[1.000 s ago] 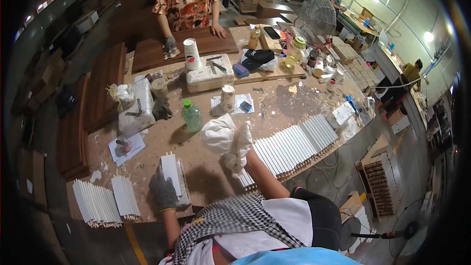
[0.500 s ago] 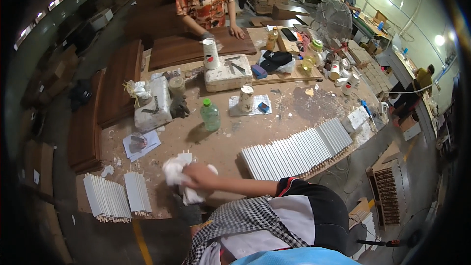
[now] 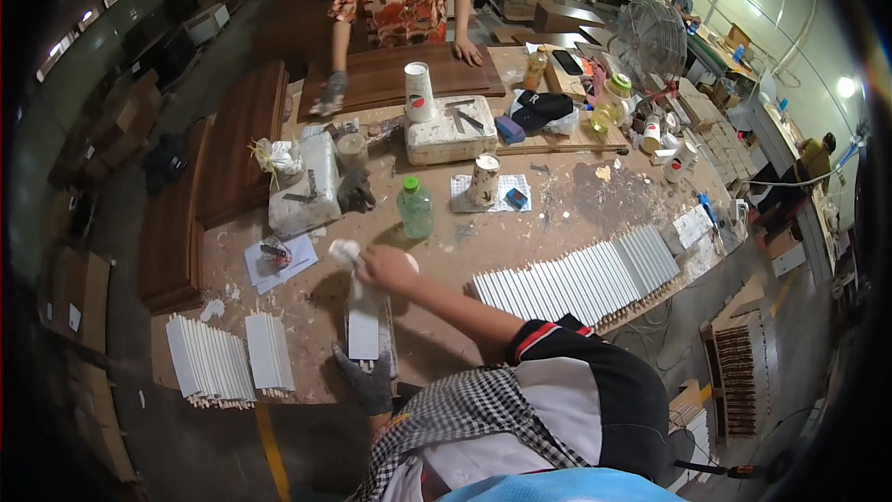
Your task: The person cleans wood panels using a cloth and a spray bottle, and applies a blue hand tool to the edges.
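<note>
My bare right hand (image 3: 388, 270) grips a crumpled white cloth (image 3: 346, 251) at the far end of a small bundle of white strips (image 3: 363, 327). The strips lie side by side and point away from me. At their near end, my left hand (image 3: 364, 383), in a dark grey glove, closes around the bundle by the table's edge. To the left lie two stacks of similar strips, a wider stack (image 3: 209, 360) and a narrower stack (image 3: 268, 351). A long row of white strips (image 3: 581, 271) spreads out on the right.
A green-capped bottle (image 3: 415, 209) stands beyond my right hand. Farther off are a paper cup (image 3: 484, 180), a white foam block (image 3: 451, 137) and dark brown panels (image 3: 400, 91). Across the table (image 3: 446, 251) stands a co-worker (image 3: 401, 0) with one gloved hand (image 3: 330, 93).
My right hand and the cloth have moved away from me, uncovering the strips and my left glove. The co-worker's gloved hand has swung left across the panel.
</note>
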Demonstrator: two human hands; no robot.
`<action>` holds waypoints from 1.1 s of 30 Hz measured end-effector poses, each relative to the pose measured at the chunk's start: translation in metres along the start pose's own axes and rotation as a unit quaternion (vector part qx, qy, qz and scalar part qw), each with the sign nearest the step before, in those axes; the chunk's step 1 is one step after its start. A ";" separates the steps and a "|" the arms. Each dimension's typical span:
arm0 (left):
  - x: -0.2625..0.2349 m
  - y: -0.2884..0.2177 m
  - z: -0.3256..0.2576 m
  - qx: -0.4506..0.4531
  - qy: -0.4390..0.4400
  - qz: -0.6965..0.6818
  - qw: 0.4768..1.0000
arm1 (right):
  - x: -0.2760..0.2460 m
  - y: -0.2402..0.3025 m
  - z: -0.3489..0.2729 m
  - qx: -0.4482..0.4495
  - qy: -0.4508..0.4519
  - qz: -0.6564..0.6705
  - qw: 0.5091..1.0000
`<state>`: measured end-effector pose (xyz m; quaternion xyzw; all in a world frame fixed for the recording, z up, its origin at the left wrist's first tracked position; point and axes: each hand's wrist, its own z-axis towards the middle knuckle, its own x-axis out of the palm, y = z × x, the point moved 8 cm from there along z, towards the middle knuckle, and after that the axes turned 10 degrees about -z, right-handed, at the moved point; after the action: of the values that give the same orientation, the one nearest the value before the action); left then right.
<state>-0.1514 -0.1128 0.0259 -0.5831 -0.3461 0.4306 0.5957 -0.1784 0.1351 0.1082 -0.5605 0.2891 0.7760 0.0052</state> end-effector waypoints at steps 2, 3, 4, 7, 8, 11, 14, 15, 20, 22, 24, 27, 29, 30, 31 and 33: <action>-0.004 0.014 -0.002 -0.031 -0.017 -0.072 0.997 | 0.004 0.042 -0.034 -0.137 0.048 0.002 0.989; -0.005 0.024 0.001 -0.025 -0.011 -0.050 0.998 | 0.017 0.064 -0.058 -0.221 0.090 0.017 0.971; 0.002 0.019 0.006 -0.017 0.000 -0.038 0.999 | 0.038 0.074 -0.090 -0.282 0.045 -0.009 0.958; -0.003 0.006 0.010 -0.012 0.002 -0.009 1.000 | 0.065 0.075 -0.108 -0.301 0.041 0.007 0.953; -0.001 0.006 0.012 -0.016 0.007 -0.009 1.000 | 0.063 0.064 -0.094 -0.271 0.055 -0.028 0.961; 0.000 0.003 0.008 -0.017 0.023 0.004 1.000 | 0.064 0.025 -0.042 -0.170 0.027 -0.024 0.985; 0.004 0.001 0.005 -0.012 0.011 0.001 1.000 | 0.071 -0.024 0.003 -0.068 0.081 -0.035 0.994; 0.008 -0.004 0.006 -0.020 0.014 0.011 1.000 | 0.076 -0.050 0.016 0.029 0.154 -0.038 0.987; -0.012 0.028 0.004 0.016 -0.019 -0.004 1.000 | -0.081 -0.026 0.041 -0.032 -0.215 -0.029 0.976; -0.005 0.021 0.007 0.026 -0.018 0.021 0.999 | -0.137 -0.042 0.041 -0.023 -0.327 -0.113 0.938; -0.006 0.018 0.007 0.038 -0.022 0.047 0.998 | -0.156 -0.064 0.046 -0.035 -0.374 -0.235 0.897; -0.003 0.028 0.010 0.043 -0.021 0.055 0.997 | -0.104 -0.149 0.065 0.078 -0.130 -0.172 0.973; -0.003 0.027 0.006 -0.009 -0.030 -0.020 0.999 | -0.108 -0.140 0.064 0.050 -0.130 -0.212 0.967; 0.001 0.028 0.006 -0.060 -0.030 -0.094 0.993 | -0.110 -0.132 0.064 0.031 -0.131 -0.253 0.958; -0.001 0.022 0.005 -0.057 -0.032 -0.096 0.993 | -0.110 -0.126 0.059 0.027 -0.134 -0.254 0.958; 0.000 0.019 0.006 -0.074 -0.005 -0.040 0.996 | -0.116 -0.102 0.048 -0.032 -0.208 -0.353 0.912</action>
<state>-0.1585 -0.1113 0.0072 -0.6092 -0.4033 0.3824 0.5657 -0.1433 0.2788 0.1736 -0.4517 0.0397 0.8315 0.3210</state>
